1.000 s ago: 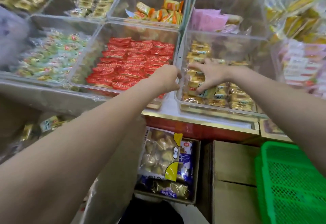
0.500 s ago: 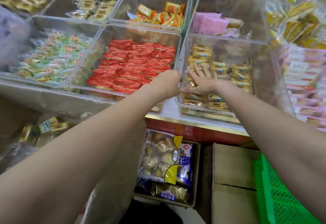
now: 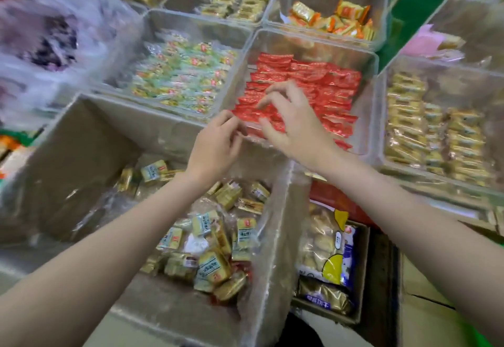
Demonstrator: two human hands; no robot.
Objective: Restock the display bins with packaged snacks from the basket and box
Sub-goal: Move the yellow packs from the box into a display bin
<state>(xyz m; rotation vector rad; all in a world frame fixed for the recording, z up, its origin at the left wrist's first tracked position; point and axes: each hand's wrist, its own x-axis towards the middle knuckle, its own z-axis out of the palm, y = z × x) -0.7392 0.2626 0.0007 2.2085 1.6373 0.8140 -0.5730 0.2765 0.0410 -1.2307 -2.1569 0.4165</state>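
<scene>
Both hands, left hand [image 3: 215, 143] and right hand [image 3: 291, 117], now reach my red-snack bin [image 3: 365, 139], fingers loosely spread, gripping nothing; labels unreadable.

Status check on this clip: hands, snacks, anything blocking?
Left hand at red-snack bin front rim, fingers curled, grip unclear. Right hand spread open over red packets. Nothing blocking.

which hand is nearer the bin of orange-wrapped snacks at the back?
Right. The right hand is over the red snack bin directly in front of the orange snack bin; the left hand sits lower, at the red bin's near-left corner.
</scene>
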